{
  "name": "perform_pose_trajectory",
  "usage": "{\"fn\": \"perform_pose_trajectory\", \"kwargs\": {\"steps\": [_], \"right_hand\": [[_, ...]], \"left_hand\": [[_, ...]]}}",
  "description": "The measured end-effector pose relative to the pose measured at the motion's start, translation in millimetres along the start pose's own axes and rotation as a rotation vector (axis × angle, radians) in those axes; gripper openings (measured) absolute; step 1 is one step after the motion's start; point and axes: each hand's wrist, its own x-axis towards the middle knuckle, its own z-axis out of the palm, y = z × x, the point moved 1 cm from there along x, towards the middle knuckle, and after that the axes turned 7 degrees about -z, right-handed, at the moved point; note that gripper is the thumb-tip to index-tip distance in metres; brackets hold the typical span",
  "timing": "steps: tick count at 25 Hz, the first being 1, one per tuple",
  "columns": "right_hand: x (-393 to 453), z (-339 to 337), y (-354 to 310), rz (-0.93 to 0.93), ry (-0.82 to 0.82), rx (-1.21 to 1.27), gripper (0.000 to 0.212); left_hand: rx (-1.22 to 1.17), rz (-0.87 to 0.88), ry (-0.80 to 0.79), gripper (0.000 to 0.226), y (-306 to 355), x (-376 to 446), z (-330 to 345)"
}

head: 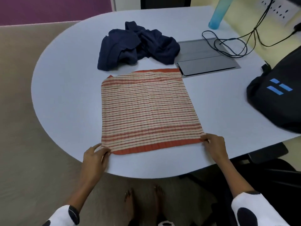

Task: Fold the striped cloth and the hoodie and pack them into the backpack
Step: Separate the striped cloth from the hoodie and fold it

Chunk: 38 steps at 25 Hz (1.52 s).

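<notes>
The striped cloth (pixel 146 108), cream with orange-red stripes and an orange border, lies flat and squarish in the middle of the pale blue table (pixel 65 95). My left hand (pixel 96 155) pinches its near left corner at the table's front. My right hand (pixel 213 144) pinches its near right corner. Behind the cloth the dark navy hoodie (pixel 136 44) lies crumpled in a heap. The black backpack (pixel 276 95) with blue stripe marks rests at the right edge of the table, its opening not visible.
A grey cable-box lid (pixel 205 57) is set in the table right of the hoodie, with black cables (pixel 228 44) looping over it. A teal bottle (pixel 218 13) stands at the back right. A black chair (pixel 268 160) is under the table's right side.
</notes>
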Motion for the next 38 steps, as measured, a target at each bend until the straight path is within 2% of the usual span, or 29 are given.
{"fn": "perform_pose_trajectory", "kwargs": {"steps": [2, 5, 7, 10, 12, 13, 15, 18, 22, 24, 27, 30, 33, 38], "right_hand": [[2.9, 6.1, -7.0, 0.036, 0.082, -0.136, 0.019], [16.9, 34.4, -34.0, -0.105, 0.155, -0.214, 0.023], [24.6, 66.2, -66.0, -0.195, 0.019, -0.145, 0.040], [23.5, 124.2, -116.1, -0.460, -0.229, -0.134, 0.075], [16.5, 155.9, -130.9, -0.600, -0.303, -0.240, 0.082], [15.4, 165.4, -130.7, -0.638, -0.278, -0.309, 0.080], [18.0, 167.3, -121.5, -0.644, -0.225, -0.413, 0.075], [34.3, 148.1, -83.9, -0.544, -0.156, -0.428, 0.078], [57.7, 100.9, -18.4, -0.314, -0.106, -0.482, 0.082], [66.4, 81.0, 4.3, -0.256, -0.114, -0.480, 0.084], [72.2, 70.7, 11.9, -0.268, -0.105, -0.465, 0.086], [76.9, 75.5, -2.2, -0.245, -0.086, -0.349, 0.090], [96.0, 92.3, -35.6, -0.377, -0.161, -0.258, 0.090], [134.5, 139.6, -110.7, -0.679, -0.302, -0.241, 0.078]], "left_hand": [[0.113, -0.004, 0.030, 0.028, 4.2, -1.7, 1.8], [0.106, 0.029, 0.080, 0.061, 24.9, 16.6, 9.2], [0.023, 0.007, 0.046, 0.062, 42.9, 38.0, 24.2], [-0.029, 0.008, -0.021, 0.062, 60.2, 60.4, 57.0], [0.037, 0.057, -0.049, 0.067, 55.3, 61.3, 76.2], [0.083, 0.049, -0.059, 0.069, 49.5, 59.1, 81.8], [0.136, -0.034, -0.064, 0.078, 38.7, 56.1, 85.6], [0.139, -0.131, -0.066, 0.089, 37.7, 55.4, 84.9], [0.121, -0.160, -0.062, 0.092, 43.3, 52.6, 81.2], [0.124, -0.153, -0.071, 0.092, 42.0, 49.6, 81.1], [0.147, -0.162, -0.053, 0.091, 45.9, 47.1, 79.4], [0.123, -0.258, 0.023, 0.083, 57.2, 56.5, 73.7], [0.094, -0.256, 0.046, 0.077, 65.6, 94.9, 71.3], [0.124, -0.037, -0.042, 0.079, 68.3, 166.2, 88.7]]}}
